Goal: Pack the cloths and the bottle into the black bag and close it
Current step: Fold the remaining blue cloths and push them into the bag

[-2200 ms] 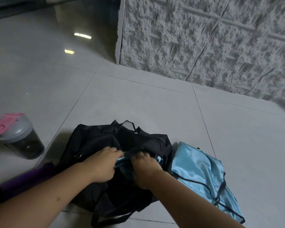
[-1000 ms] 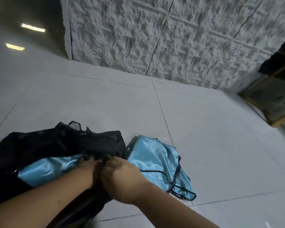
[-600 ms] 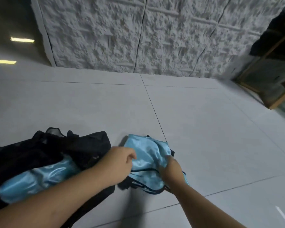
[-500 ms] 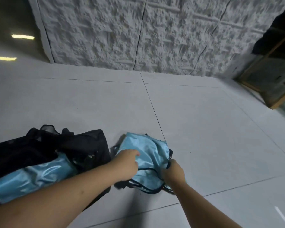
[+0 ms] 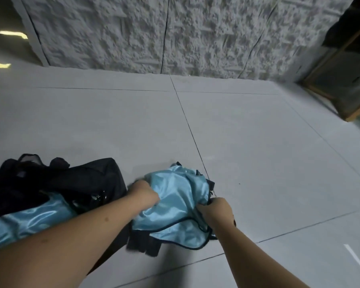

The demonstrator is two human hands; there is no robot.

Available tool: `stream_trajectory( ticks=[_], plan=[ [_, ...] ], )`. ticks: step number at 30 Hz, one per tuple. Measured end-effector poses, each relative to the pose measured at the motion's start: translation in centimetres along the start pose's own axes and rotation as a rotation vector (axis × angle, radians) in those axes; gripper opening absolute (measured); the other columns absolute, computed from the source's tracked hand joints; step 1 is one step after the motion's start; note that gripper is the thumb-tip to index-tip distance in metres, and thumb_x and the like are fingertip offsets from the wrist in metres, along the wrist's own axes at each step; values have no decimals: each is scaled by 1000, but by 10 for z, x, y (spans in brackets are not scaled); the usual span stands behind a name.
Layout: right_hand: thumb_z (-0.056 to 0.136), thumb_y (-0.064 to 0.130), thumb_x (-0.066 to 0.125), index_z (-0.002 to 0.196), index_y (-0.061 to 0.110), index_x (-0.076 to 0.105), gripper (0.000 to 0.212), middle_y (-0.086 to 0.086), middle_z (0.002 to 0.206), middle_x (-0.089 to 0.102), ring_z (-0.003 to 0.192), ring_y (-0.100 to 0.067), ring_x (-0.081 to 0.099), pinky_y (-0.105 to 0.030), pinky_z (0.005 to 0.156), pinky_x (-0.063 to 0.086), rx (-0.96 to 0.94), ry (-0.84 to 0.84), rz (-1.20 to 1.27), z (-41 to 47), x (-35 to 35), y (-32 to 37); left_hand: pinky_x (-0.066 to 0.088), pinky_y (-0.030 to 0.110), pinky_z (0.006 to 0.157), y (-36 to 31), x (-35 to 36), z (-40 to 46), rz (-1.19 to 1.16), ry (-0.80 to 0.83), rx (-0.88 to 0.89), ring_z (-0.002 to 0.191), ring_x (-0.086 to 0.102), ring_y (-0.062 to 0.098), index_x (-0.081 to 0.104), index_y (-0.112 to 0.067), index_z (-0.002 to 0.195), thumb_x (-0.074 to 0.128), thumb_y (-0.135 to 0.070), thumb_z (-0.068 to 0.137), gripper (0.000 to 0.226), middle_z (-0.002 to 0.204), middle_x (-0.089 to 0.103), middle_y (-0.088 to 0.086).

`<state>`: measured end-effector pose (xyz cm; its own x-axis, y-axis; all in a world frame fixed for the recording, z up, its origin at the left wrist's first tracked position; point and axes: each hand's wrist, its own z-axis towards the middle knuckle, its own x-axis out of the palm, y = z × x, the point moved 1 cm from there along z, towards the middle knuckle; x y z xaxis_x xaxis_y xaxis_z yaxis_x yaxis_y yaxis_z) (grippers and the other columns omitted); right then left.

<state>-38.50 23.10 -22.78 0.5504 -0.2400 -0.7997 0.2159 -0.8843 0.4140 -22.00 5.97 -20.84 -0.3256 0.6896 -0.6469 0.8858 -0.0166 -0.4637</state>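
Note:
The black bag (image 5: 56, 179) lies open on the floor at the lower left, with one shiny light-blue cloth (image 5: 27, 221) lying in its mouth. Just right of the bag, a second light-blue cloth with dark trim (image 5: 175, 204) is bunched up off the floor. My left hand (image 5: 143, 194) grips its left side and my right hand (image 5: 216, 210) grips its right side. The bottle is out of view.
Grey floor tiles stretch ahead to a rough white textured wall (image 5: 175, 34). A wooden-framed piece of furniture (image 5: 345, 84) stands at the far right. Ceiling lights reflect on the glossy floor at the far left.
Both hands left the cloth in the bag, moved right to the second blue cloth, closed on it and gathered it up. The view has swung right, so the bottle is no longer seen.

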Motion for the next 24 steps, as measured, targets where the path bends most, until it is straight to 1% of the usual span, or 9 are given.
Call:
stream_trajectory(
  ticks=[2, 4, 6, 9, 12, 15, 18, 19, 24],
  plan=[
    [63, 38, 60, 71, 18, 68, 23, 3, 71, 66, 76, -22, 63, -35, 70, 54, -78, -51, -83, -2, 0, 2, 60, 35, 58, 3, -1, -5, -133, 36, 18, 81, 69, 26, 66, -5, 100, 80, -14, 62, 42, 99, 68, 10],
    [63, 27, 62, 70, 11, 68, 18, 0, 63, 65, 61, -20, 61, -36, 56, 53, -89, 14, 114, -4, 2, 3, 63, 41, 77, 12, 2, -6, -370, 89, 1, 86, 72, 28, 67, -5, 100, 81, -14, 58, 45, 97, 72, 12],
    [63, 18, 64, 74, 6, 71, 18, -9, 67, 70, 60, -25, 67, -43, 55, 60, -34, 68, 305, -6, 3, 1, 62, 41, 79, 17, 6, -8, -569, 122, -32, 84, 74, 29, 68, -7, 101, 85, -17, 66, 40, 95, 75, 12],
    [65, 11, 68, 80, 5, 72, 17, -17, 80, 76, 77, -35, 75, -52, 64, 63, 27, 110, 374, -7, 4, -5, 58, 36, 71, 16, 13, -13, -316, -83, 178, 84, 72, 24, 68, -13, 93, 86, -27, 73, 30, 94, 74, 7],
    [69, 9, 73, 86, 10, 71, 17, -10, 81, 76, 78, -29, 74, -48, 72, 64, 12, 106, 372, -8, 3, -8, 56, 38, 85, 12, 21, -25, -45, -287, 440, 94, 67, 20, 60, -24, 99, 81, -28, 78, 29, 102, 68, -4],
    [74, 20, 77, 89, 15, 69, 18, -3, 84, 74, 79, -22, 71, -37, 71, 62, 17, 65, 358, -10, 2, -10, 58, 37, 84, 12, 22, -37, -194, -208, 328, 90, 67, 16, 60, -25, 107, 82, -25, 78, 37, 99, 69, -7],
    [80, 28, 76, 88, 17, 69, 15, 0, 80, 72, 74, -16, 67, -28, 62, 53, -50, 31, 277, -9, 1, -11, 57, 32, 66, 17, 17, -41, -279, -150, 232, 71, 68, 18, 69, -13, 88, 72, -18, 88, 6, 79, 71, 1],
    [82, 29, 75, 87, 17, 70, 14, 1, 79, 72, 73, -15, 66, -27, 60, 51, -66, 28, 266, -9, 1, -11, 53, 30, 62, 20, 15, -41, -241, -175, 256, 68, 66, 18, 69, -12, 83, 70, -20, 91, 12, 75, 69, 0],
    [85, 33, 71, 82, 14, 72, 19, -1, 74, 72, 71, -17, 67, -30, 61, 54, -75, 1, 246, -12, 3, -5, 48, 25, 78, 31, 0, -56, -140, -376, 474, 83, 63, 14, 78, -14, 92, 73, -28, 89, 15, 102, 66, -3]
  ],
)
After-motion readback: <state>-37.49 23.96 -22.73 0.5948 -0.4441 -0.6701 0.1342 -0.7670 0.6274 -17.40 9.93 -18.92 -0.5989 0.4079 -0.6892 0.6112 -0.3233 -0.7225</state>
